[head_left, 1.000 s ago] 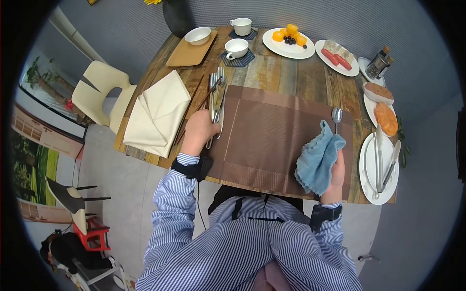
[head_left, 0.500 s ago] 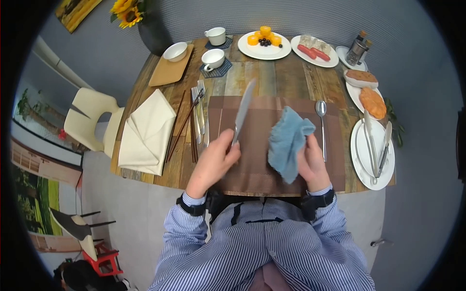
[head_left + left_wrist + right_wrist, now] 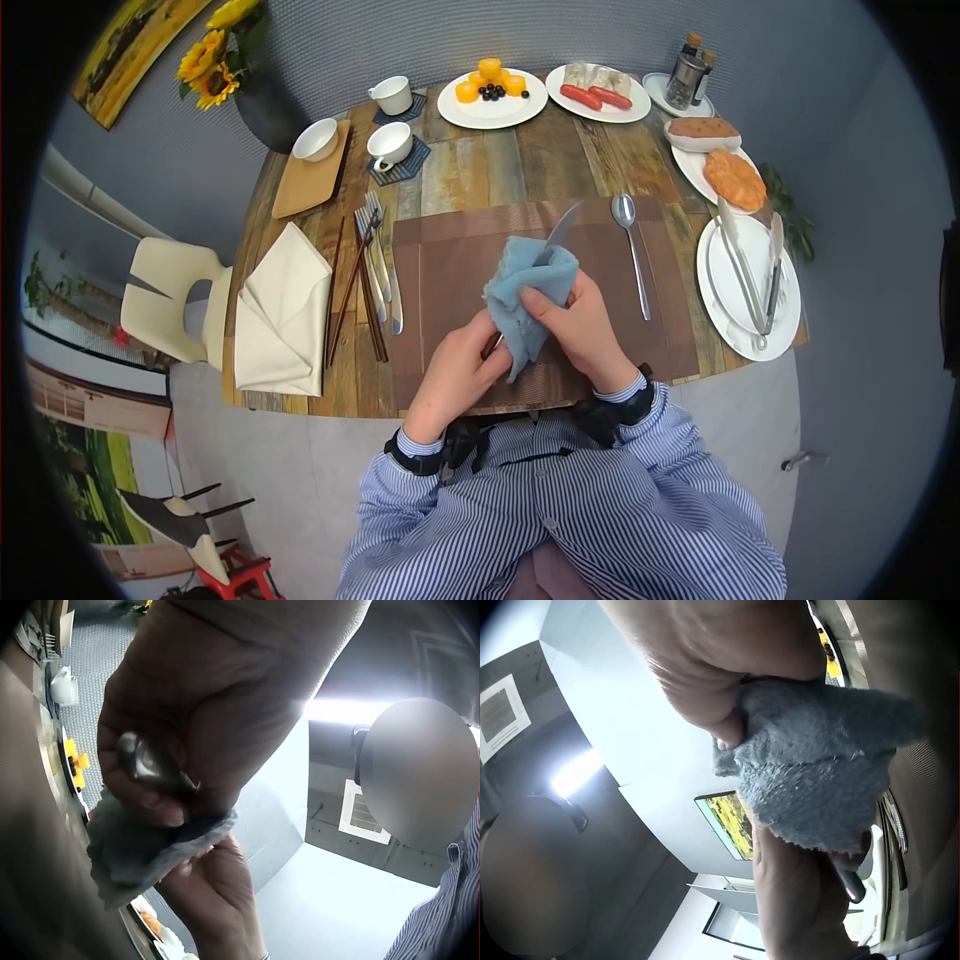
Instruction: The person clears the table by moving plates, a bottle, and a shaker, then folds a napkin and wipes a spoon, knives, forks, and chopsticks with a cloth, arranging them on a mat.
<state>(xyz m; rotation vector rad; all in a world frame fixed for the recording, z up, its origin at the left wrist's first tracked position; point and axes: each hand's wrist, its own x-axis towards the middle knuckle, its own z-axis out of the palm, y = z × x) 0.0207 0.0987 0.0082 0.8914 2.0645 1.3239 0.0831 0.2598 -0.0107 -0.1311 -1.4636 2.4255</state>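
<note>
well, the knife (image 3: 563, 228) was held in the air above the brown placemat (image 3: 450, 260), its handle low near the person's body and its blade slanting up and away, tip bare beyond the blue cloth (image 3: 522, 300). that angle seemed to keep the point turned from both palms.

the left hand (image 3: 452, 375) had its fingers curled round the handle, whose rounded metal end (image 3: 146, 761) poked out in the left wrist view; gripping there presumably kept the skin off the edge and the knife steady. the right hand (image 3: 583, 330) gripped the cloth, thumb pressed on top and fingers bent behind, the fabric folded about the blade, likely so that it hugged both faces and shielded the fingers. how hard it squeezed, i can't tell.

right of the hands, the spoon (image 3: 640, 280) lay on the placemat, bowl end away from the person, handle within easy reach. to the left were forks (image 3: 371, 262) and chopsticks (image 3: 357, 290), lying roughly lengthwise, perhaps so the handles came to hand first. the folded cream napkin (image 3: 285, 310) lay farther left. over on the right, tongs (image 3: 743, 270) rested on a white plate (image 3: 712, 300), which probably kept their ends off the wood.
</note>
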